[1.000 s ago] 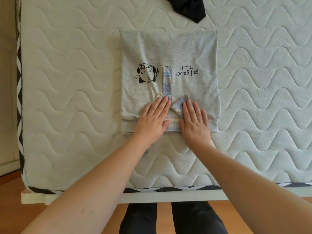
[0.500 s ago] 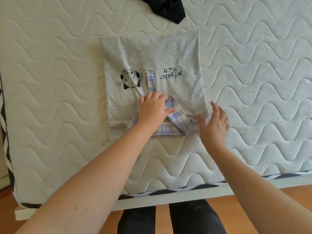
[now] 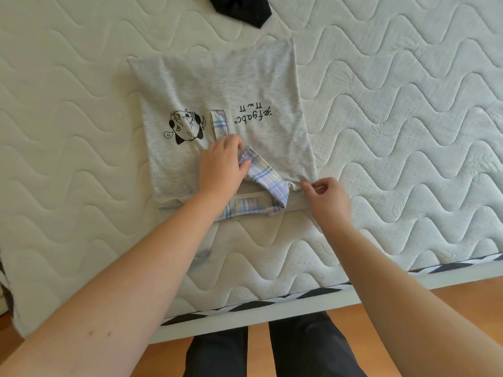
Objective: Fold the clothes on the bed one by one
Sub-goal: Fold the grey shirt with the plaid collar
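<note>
Pinching grey shirt (image 3: 217,88) corner, centre-right: right hand (image 3: 328,195). Pressing plaid collar (image 3: 268,176): left hand (image 3: 221,165), fingers curled. Soft, light, wrinkle-prone; best gripped at corners.

Grey shirt (image 3: 217,85) with plaid collar: one. Black garment (image 3: 242,8) at the far edge: one. Mattress (image 3: 394,110), quilted: one. Hands: two, left (image 3: 221,165) and right (image 3: 329,197).

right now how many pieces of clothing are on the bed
2: a grey shirt mid-mattress under both hands, and a black garment at the top edge, partly cut off. More may lie out of view.
</note>
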`<move>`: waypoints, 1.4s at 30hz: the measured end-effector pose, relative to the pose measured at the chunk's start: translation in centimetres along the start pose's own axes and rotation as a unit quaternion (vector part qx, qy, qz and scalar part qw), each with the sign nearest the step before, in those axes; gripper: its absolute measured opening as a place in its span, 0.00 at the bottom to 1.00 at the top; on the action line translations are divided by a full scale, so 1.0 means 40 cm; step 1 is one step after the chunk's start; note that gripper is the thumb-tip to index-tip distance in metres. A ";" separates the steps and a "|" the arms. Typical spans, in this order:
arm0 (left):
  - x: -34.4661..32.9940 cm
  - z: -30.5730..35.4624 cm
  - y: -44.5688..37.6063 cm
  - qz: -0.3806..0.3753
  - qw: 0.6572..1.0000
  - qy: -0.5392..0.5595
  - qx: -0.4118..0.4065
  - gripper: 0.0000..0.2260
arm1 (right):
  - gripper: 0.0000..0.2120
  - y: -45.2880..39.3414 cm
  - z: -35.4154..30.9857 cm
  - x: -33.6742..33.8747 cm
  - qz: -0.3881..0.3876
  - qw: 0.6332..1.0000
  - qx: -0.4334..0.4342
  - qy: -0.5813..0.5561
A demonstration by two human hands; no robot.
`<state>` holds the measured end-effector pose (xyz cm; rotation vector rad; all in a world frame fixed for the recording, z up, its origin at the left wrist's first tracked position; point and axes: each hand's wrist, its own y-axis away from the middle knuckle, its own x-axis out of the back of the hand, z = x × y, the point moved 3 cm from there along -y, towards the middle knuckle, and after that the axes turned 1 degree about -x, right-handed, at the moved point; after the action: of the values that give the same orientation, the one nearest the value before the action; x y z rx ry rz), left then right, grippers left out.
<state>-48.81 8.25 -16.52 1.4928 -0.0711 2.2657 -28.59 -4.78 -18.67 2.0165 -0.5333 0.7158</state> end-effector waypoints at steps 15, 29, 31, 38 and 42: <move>-0.192 0.096 0.138 -0.148 0.945 -0.194 -0.218 0.29 | 0.13 0.001 -0.017 0.014 0.006 0.999 0.006 0.036; 0.047 -0.176 0.297 0.158 0.968 0.066 0.186 0.21 | 0.19 0.154 0.040 -0.075 -0.097 0.910 -0.195 -0.354; 0.035 -0.235 0.327 0.141 0.934 0.112 0.309 0.25 | 0.18 0.180 0.020 -0.106 -0.135 0.869 -0.218 -0.422; 0.018 -0.309 0.301 0.066 0.834 0.350 0.422 0.15 | 0.10 0.211 -0.057 -0.203 -0.146 0.853 -0.248 -0.436; 0.029 -0.299 0.306 0.033 0.819 0.416 0.394 0.08 | 0.12 0.208 -0.063 -0.215 -0.071 0.867 -0.236 -0.434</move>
<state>-64.13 0.71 -18.24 0.5971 1.2081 2.9578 -40.76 -5.98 -18.23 1.7843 -0.9467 -0.4475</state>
